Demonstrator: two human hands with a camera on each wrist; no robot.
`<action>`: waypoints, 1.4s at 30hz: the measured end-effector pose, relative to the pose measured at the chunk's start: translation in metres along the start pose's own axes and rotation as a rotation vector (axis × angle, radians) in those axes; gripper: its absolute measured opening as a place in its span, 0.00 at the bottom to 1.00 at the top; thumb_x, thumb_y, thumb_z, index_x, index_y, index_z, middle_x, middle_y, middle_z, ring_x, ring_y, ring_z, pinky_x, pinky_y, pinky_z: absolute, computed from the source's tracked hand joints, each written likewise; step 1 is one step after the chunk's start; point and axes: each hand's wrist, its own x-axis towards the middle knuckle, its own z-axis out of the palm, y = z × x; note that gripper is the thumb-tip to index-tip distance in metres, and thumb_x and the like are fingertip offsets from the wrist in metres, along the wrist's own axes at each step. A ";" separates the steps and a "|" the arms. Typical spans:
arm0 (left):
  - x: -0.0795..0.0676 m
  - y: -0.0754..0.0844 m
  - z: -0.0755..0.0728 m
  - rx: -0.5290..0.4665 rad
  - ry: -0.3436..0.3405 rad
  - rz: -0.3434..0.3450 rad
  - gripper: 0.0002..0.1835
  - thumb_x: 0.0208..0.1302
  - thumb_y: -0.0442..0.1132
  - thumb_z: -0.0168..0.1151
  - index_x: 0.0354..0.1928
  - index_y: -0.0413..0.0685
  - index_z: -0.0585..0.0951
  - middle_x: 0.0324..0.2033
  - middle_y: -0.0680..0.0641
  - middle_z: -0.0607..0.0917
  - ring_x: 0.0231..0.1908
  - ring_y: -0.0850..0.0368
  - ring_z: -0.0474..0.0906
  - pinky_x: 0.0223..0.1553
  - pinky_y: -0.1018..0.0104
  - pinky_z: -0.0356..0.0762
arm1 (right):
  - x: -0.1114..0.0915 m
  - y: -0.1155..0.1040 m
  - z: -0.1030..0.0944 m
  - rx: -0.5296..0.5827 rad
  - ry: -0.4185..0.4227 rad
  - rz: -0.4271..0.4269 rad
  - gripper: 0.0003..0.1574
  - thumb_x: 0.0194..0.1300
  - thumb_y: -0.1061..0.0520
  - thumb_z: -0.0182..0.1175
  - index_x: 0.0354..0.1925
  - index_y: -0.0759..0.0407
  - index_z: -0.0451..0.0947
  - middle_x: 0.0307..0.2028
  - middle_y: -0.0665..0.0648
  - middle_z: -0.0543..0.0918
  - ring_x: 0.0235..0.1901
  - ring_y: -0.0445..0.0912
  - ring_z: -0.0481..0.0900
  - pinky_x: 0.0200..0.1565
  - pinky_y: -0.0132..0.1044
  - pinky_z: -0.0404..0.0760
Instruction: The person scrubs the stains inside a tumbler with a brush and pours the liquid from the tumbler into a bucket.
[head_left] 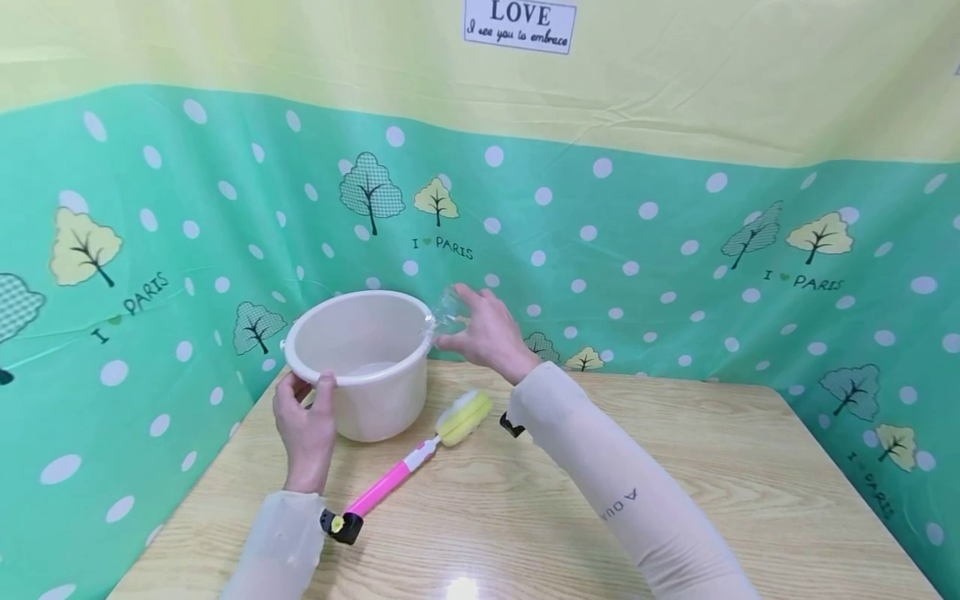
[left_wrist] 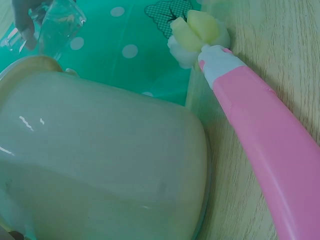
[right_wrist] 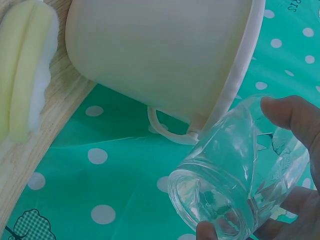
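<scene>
A white plastic bucket (head_left: 382,408) stands at the back left of the table. My left hand (head_left: 306,425) grips its near left rim, with the thumb over the edge. In my right hand (head_left: 491,333) is a clear drinking glass (head_left: 447,308), held tilted at the bucket's right rim. From the right wrist view, the thumb and fingers wrap round the glass (right_wrist: 235,170), its thick base turned down and left. A looped lug (right_wrist: 172,135) sticks out under the bucket's rim beside it. The left wrist view shows the bucket's side wall (left_wrist: 110,150), with the left hand mostly hidden.
A sponge bottle brush (head_left: 386,490) with a pink handle and a yellow and white head lies on the wooden table (head_left: 637,467), before the bucket. Green patterned cloth (head_left: 600,275) stands up behind the table and along its sides.
</scene>
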 end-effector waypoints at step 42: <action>0.001 -0.002 -0.002 0.005 0.003 0.011 0.30 0.65 0.51 0.56 0.62 0.39 0.67 0.54 0.44 0.71 0.55 0.51 0.67 0.55 0.51 0.67 | 0.004 -0.011 -0.007 -0.121 -0.047 -0.018 0.61 0.45 0.43 0.76 0.72 0.42 0.55 0.66 0.59 0.64 0.62 0.54 0.65 0.56 0.53 0.72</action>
